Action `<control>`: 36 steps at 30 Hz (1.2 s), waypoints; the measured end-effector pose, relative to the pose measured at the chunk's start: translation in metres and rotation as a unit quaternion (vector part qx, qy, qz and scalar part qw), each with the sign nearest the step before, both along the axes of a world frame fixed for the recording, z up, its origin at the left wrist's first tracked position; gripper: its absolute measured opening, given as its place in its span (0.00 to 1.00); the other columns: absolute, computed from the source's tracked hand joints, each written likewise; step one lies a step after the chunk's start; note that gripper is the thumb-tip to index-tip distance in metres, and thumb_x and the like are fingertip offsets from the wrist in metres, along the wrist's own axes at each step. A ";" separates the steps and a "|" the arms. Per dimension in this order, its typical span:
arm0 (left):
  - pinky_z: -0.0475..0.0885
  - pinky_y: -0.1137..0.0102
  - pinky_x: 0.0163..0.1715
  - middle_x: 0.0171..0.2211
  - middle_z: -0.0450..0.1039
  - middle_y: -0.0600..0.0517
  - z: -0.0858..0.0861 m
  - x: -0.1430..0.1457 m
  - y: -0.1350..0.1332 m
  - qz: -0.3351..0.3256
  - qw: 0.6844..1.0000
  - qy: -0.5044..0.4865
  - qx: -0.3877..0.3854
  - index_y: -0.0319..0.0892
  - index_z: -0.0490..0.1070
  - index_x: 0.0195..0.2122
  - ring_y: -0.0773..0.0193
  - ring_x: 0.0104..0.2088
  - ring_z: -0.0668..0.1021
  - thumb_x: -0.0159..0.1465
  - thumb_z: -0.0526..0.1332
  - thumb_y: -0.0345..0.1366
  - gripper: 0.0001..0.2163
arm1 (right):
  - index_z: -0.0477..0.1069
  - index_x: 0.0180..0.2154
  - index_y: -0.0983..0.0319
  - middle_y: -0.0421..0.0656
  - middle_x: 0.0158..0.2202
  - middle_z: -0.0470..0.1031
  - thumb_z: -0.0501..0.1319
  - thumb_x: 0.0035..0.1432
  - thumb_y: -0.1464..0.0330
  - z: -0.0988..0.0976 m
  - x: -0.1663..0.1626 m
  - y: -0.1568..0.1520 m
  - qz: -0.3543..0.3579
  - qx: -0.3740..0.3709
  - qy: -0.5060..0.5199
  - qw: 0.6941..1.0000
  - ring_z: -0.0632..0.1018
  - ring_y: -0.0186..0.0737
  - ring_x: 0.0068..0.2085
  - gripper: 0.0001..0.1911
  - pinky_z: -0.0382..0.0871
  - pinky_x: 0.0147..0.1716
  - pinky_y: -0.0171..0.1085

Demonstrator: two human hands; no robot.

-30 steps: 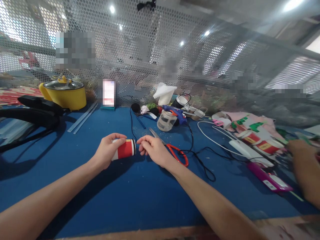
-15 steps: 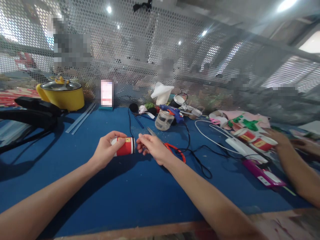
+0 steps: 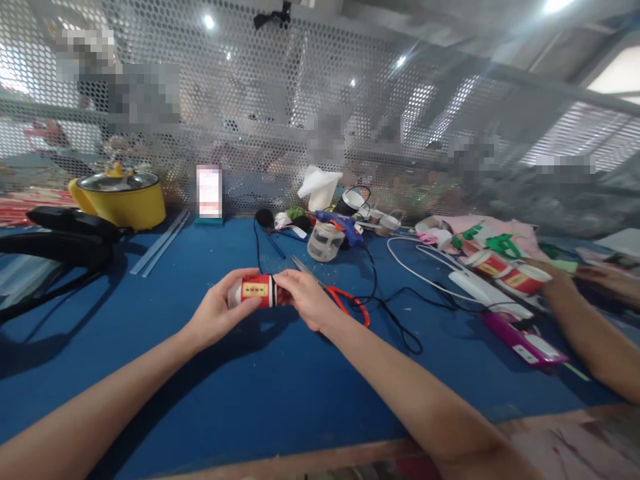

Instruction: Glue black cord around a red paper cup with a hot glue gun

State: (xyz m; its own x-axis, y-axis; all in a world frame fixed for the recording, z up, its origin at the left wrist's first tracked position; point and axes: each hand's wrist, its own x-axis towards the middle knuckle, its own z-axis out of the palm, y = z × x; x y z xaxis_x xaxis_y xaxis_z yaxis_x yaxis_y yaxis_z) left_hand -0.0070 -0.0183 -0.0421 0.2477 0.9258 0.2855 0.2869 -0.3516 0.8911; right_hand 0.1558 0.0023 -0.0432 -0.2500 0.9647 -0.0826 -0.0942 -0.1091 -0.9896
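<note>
My left hand (image 3: 219,313) is wrapped round a small red paper cup (image 3: 256,291) with a black rim, held on its side just above the blue table (image 3: 210,387). The cup's yellow label faces up. My right hand (image 3: 303,298) pinches the cup's rim end with its fingertips pressed together. Red-handled scissors (image 3: 345,301) lie right behind my right hand.
Beyond lie a blue glue gun (image 3: 340,224), a clear plastic cup (image 3: 323,241), black and white cables, and a yellow pot (image 3: 120,198) at far left. Another person's arm (image 3: 585,327) reaches near red cups (image 3: 505,272) and a pink phone (image 3: 525,341) on the right.
The cup has been turned so its yellow label faces up, and my right hand has closed onto its rim. The other person's arm has shifted left toward the red cups.
</note>
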 end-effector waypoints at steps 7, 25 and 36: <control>0.69 0.74 0.25 0.27 0.73 0.52 -0.001 0.001 0.003 0.015 0.972 -0.182 -0.149 0.39 0.68 0.41 0.68 0.24 0.74 0.52 0.61 0.40 0.16 | 0.62 0.21 0.62 0.35 0.18 0.65 0.56 0.48 0.65 -0.003 -0.004 -0.006 0.005 0.088 -0.051 0.995 0.66 0.30 0.22 0.09 0.59 0.25 0.32; 0.71 0.72 0.30 0.34 0.76 0.50 -0.001 0.008 -0.004 -0.007 0.999 -0.023 -0.046 0.41 0.71 0.41 0.62 0.33 0.76 0.53 0.60 0.36 0.13 | 0.66 0.43 0.62 0.45 0.46 0.70 0.44 0.60 0.63 0.001 0.002 -0.014 0.015 0.240 -0.147 0.960 0.68 0.36 0.49 0.17 0.55 0.51 0.38; 0.70 0.67 0.36 0.38 0.75 0.48 -0.003 0.002 0.004 -0.072 0.990 -0.024 -0.118 0.39 0.69 0.45 0.62 0.34 0.76 0.51 0.60 0.32 0.18 | 0.66 0.40 0.62 0.45 0.40 0.73 0.45 0.59 0.64 -0.002 0.005 -0.006 0.015 0.206 -0.148 0.967 0.70 0.38 0.46 0.16 0.58 0.48 0.41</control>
